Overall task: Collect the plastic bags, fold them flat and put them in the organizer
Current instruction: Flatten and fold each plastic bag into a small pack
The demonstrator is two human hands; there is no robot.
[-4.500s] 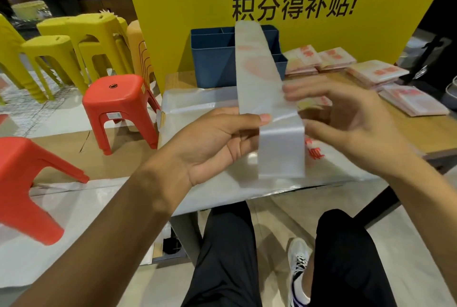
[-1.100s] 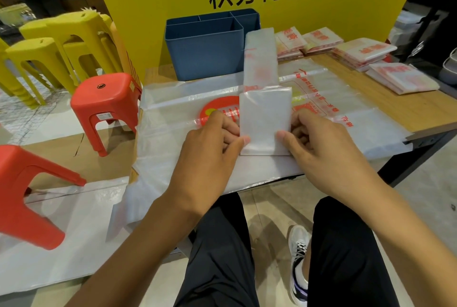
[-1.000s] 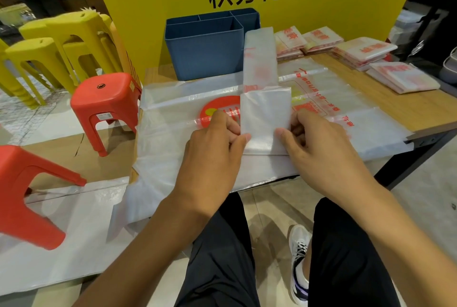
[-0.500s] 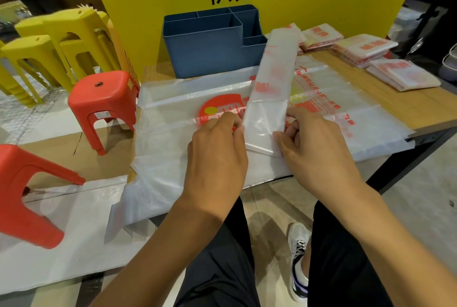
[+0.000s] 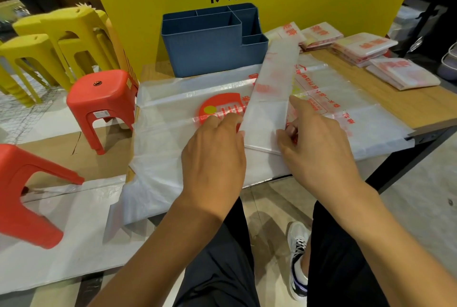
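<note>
A long translucent plastic bag strip with faint red print lies slanted across the table, its near end folded over. My left hand pinches the strip's near left edge. My right hand pinches its near right edge. Under the strip, a large flat plastic bag with a red round logo is spread over the table. The blue organizer with several compartments stands at the back, against a yellow sign.
Stacks of folded bags lie at the back right of the wooden table. Red stools and yellow stools stand to the left. White plastic sheeting hangs off the left. My legs are below the table edge.
The strip has swung from straight ahead to slanting right at its far end. The folded near end has opened out flatter. Both hands stayed at its near edges.
</note>
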